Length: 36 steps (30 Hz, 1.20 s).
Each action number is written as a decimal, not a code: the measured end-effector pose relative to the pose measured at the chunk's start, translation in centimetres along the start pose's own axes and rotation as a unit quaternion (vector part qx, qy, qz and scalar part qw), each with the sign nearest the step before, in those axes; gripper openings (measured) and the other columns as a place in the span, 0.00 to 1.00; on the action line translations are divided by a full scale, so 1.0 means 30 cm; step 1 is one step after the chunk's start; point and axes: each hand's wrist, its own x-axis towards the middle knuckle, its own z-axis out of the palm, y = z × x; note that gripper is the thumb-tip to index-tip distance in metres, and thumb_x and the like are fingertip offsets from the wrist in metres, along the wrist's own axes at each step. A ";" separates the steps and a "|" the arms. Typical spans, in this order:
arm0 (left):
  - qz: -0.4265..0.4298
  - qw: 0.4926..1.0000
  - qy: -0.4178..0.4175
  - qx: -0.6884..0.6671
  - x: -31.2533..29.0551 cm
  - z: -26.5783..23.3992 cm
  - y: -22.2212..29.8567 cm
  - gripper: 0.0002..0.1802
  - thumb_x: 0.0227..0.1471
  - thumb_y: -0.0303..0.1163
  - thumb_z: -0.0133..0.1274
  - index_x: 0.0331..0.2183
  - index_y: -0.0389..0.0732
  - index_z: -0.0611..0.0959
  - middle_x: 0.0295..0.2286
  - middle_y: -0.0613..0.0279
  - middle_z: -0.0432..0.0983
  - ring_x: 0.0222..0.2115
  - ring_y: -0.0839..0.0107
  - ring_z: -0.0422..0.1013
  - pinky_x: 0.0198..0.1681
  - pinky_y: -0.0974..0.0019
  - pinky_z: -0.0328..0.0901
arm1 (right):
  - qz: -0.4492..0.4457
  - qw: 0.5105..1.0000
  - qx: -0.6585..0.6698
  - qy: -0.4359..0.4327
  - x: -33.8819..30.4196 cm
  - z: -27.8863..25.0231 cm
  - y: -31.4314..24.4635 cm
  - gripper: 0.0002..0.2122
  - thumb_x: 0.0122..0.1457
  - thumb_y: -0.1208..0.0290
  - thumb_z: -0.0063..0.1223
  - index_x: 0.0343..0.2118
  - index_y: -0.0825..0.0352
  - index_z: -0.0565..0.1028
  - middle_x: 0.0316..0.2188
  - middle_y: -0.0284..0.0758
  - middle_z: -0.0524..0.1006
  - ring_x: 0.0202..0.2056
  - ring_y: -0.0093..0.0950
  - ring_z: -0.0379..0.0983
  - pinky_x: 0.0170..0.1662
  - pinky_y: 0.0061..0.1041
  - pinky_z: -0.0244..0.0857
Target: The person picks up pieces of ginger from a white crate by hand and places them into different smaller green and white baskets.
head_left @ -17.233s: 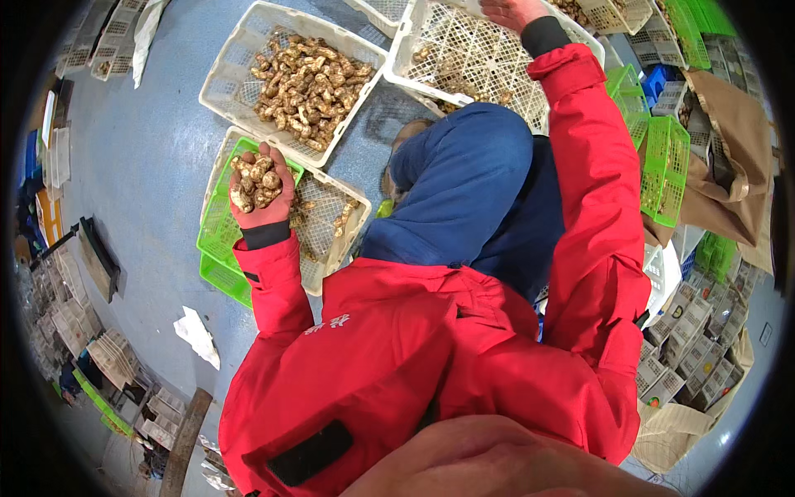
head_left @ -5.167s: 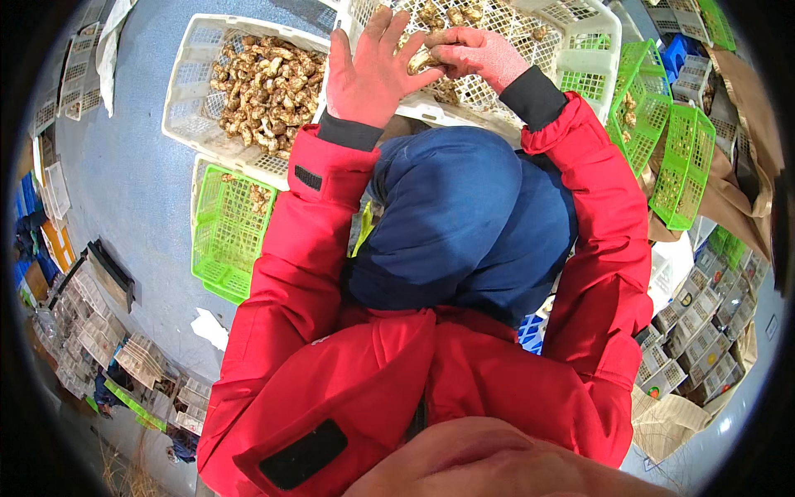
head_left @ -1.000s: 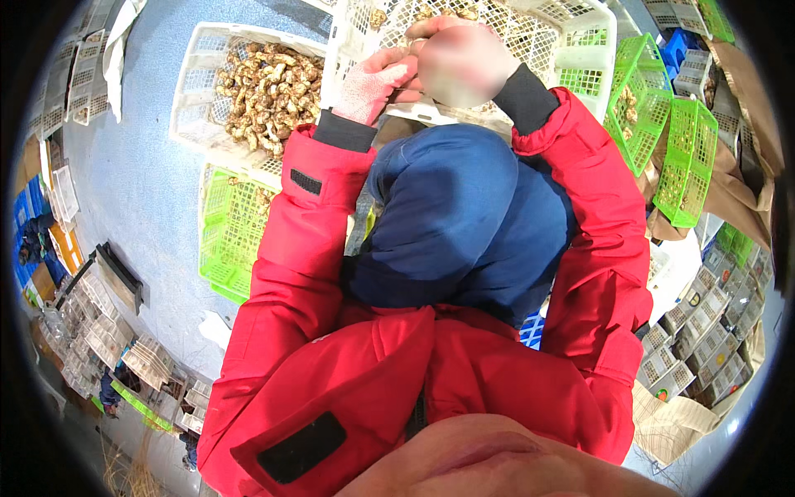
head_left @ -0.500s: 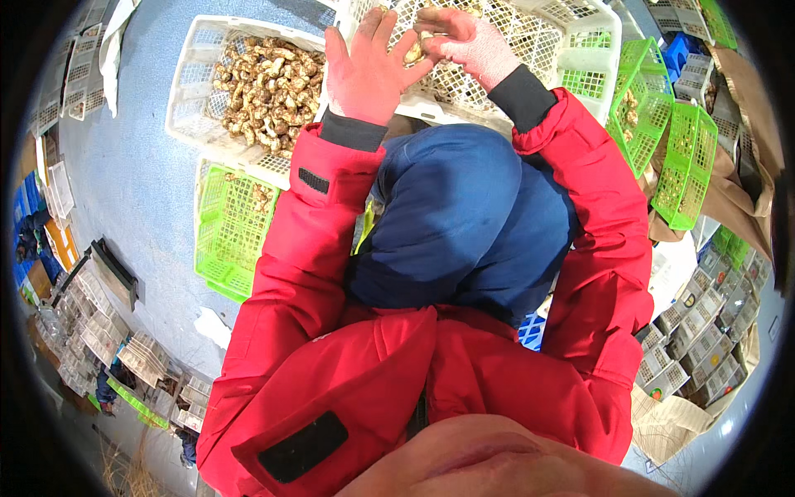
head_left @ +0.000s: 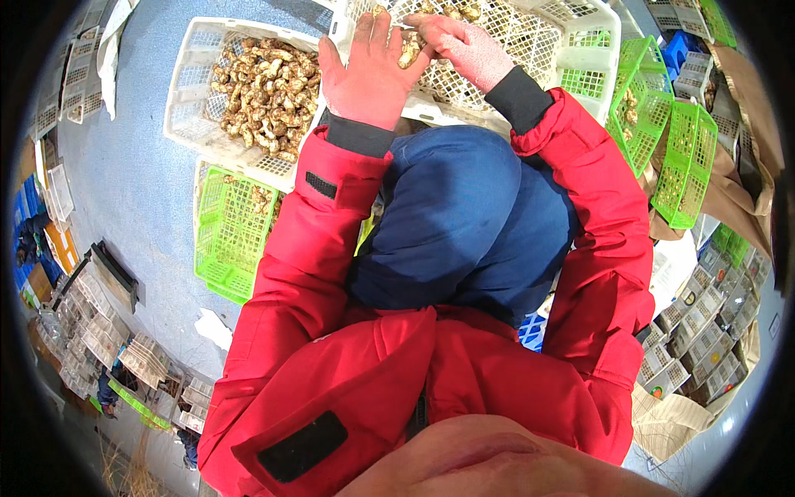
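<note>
A pale brown-flecked mushroom [head_left: 408, 51] is held between my two hands, above the near left part of a white lattice crate [head_left: 530, 41]. My left hand [head_left: 364, 87] is palm down with its outer fingers spread, and the mushroom sits between its thumb and forefinger. From the right, my right hand [head_left: 468, 51] bends its thumb and fingers around the same mushroom, partly hiding it. Both hands look pink, with dirt-darkened fingertips. Several more mushrooms [head_left: 464, 12] lie at the far side of the crate.
Left of my hands, a white basket [head_left: 189, 91] holds a heap of mushrooms [head_left: 269, 91]. Below it, a green basket [head_left: 228, 236] has a few small pieces. More green baskets [head_left: 683, 166] stand at right, beside brown cloth [head_left: 737, 91]. Stacked clear boxes [head_left: 704, 331] are at lower right.
My left hand has shifted slightly down, and its fingers have drawn a little closer together. My right fingers have moved slightly around the mushroom. More mushrooms show beyond my right hand.
</note>
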 end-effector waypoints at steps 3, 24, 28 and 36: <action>0.002 1.000 -0.001 -0.004 0.000 -0.006 -0.001 0.39 0.49 0.58 0.42 0.56 0.45 0.57 0.56 0.61 0.51 0.54 0.63 0.52 0.56 0.38 0.43 | -0.183 0.982 -0.026 0.038 0.028 0.017 0.059 0.22 0.58 0.52 0.38 0.49 0.62 0.70 0.33 0.35 0.74 0.33 0.24 0.71 0.37 0.22 0.64; 0.183 0.712 0.113 0.668 0.047 -0.189 0.333 0.28 0.45 0.33 0.58 0.47 0.32 0.69 0.39 0.57 0.69 0.38 0.74 0.66 0.40 0.73 0.63 | 0.121 0.706 -0.407 0.567 -0.281 -0.554 0.392 0.34 0.39 0.51 0.61 0.48 0.69 0.69 0.35 0.48 0.75 0.32 0.32 0.74 0.40 0.30 0.66; 0.011 0.736 0.114 0.668 0.063 -0.361 0.259 0.19 0.44 0.32 0.58 0.38 0.34 0.76 0.28 0.64 0.73 0.28 0.76 0.67 0.35 0.72 0.64 | 0.279 0.815 -0.193 0.470 -0.547 -0.500 0.537 0.36 0.40 0.45 0.56 0.51 0.65 0.67 0.44 0.46 0.72 0.47 0.37 0.68 0.51 0.32 0.59; 0.067 0.772 0.150 0.614 0.055 -0.416 0.375 0.19 0.49 0.34 0.55 0.43 0.39 0.73 0.31 0.60 0.73 0.29 0.68 0.71 0.29 0.63 0.69 | 0.217 0.807 -0.156 0.527 -0.570 -0.338 0.437 0.22 0.47 0.52 0.50 0.44 0.59 0.73 0.41 0.42 0.74 0.45 0.38 0.69 0.49 0.33 0.61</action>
